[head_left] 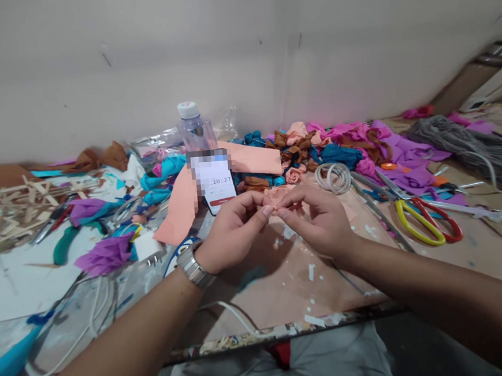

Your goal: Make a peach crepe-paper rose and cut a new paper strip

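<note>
Left hand and right hand pinch seemingly unfinished peach paper; twisted paper pieces lie heaped beyond, a flat strip unworked

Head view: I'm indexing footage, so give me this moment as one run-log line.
left hand: pinches peach paper | right hand: pinches peach paper | phone: beyond left hand | scissors: unheld, right of hands

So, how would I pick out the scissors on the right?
On the table, find the right hand, then look farther right, in front of the gray cord bundle. The scissors lie there, set apart by one yellow and one red handle loop.
</note>
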`<act>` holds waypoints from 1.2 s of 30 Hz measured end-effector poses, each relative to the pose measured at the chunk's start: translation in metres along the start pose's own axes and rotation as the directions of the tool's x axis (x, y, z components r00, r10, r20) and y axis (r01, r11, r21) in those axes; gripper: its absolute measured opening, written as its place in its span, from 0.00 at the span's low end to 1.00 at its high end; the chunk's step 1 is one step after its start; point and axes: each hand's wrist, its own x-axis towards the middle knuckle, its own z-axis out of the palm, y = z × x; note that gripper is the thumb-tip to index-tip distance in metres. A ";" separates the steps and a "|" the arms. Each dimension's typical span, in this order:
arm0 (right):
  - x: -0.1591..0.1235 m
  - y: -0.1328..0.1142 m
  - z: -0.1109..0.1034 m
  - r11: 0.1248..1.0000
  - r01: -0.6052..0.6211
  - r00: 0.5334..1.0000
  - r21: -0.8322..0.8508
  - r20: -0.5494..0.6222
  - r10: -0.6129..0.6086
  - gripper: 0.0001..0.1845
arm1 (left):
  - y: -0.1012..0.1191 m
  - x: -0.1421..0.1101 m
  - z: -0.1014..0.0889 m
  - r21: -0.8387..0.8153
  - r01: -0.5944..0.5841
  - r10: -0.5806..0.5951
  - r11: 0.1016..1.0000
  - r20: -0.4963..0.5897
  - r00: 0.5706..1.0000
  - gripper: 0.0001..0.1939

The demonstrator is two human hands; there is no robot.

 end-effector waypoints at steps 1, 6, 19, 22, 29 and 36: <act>0.000 0.000 0.000 1.000 -0.001 1.000 0.007 0.001 0.001 0.00 | -0.001 0.000 0.000 0.009 0.001 -0.001 1.000 -0.012 1.000 0.13; 0.000 0.000 0.001 1.000 -0.008 1.000 -0.022 0.001 0.008 0.01 | -0.007 0.000 0.000 0.033 0.010 -0.007 0.999 -0.091 0.996 0.12; 0.002 -0.001 -0.001 0.982 0.069 0.997 -0.173 -0.023 -0.074 0.02 | -0.004 -0.001 -0.002 0.140 0.002 0.015 0.990 -0.117 0.993 0.12; 0.002 -0.001 -0.001 0.976 0.087 0.996 -0.198 0.000 -0.089 0.02 | -0.004 -0.001 -0.002 0.139 0.017 0.000 0.990 -0.122 0.993 0.12; 0.001 0.002 0.000 0.972 0.082 0.997 -0.222 0.014 -0.081 0.02 | -0.003 0.000 -0.002 0.157 0.024 -0.003 0.987 -0.133 0.991 0.10; 0.001 -0.002 -0.001 0.977 0.073 0.997 -0.202 0.011 -0.073 0.02 | -0.006 0.000 -0.001 0.144 0.013 0.008 0.990 -0.143 0.990 0.08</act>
